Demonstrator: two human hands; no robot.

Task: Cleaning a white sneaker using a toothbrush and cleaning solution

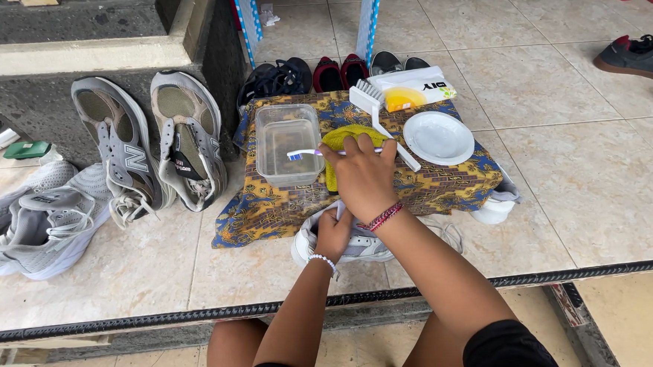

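Head view: a person sits at the edge of a tiled step, both arms reaching forward over a patterned batik cloth (268,209) spread on the floor at the middle of the frame.

The right hand (363,175) is closed around the handle of a toothbrush (311,154), fingers curled over it. The toothbrush lies nearly level across the frame, its long axis running left to right, with the blue bristle head pointing toward the left and sitting over the near right rim of a clear plastic container (288,142). So the brush head is just left of the right hand, and the container lies left and slightly up from it. The container seems to hold a shallow layer of clear liquid; I cannot tell more than that.

The left hand (333,234) is lower in the frame, nearer the body, gripping the top of a white sneaker (359,243) that rests at the cloth's near edge. The right hand is plainly the nearer one to the container.

Under the right hand lies a yellow-green cloth (339,137). A white scrubbing brush (377,108) angles diagonally from upper left to lower right beside it, and a white plate (438,137), with nothing on it, sits to the right. A white pouch with an orange-yellow picture (411,90) lies at the top of the cloth.

At the left of the frame, grey sneakers (145,141) lean against a dark stone wall.
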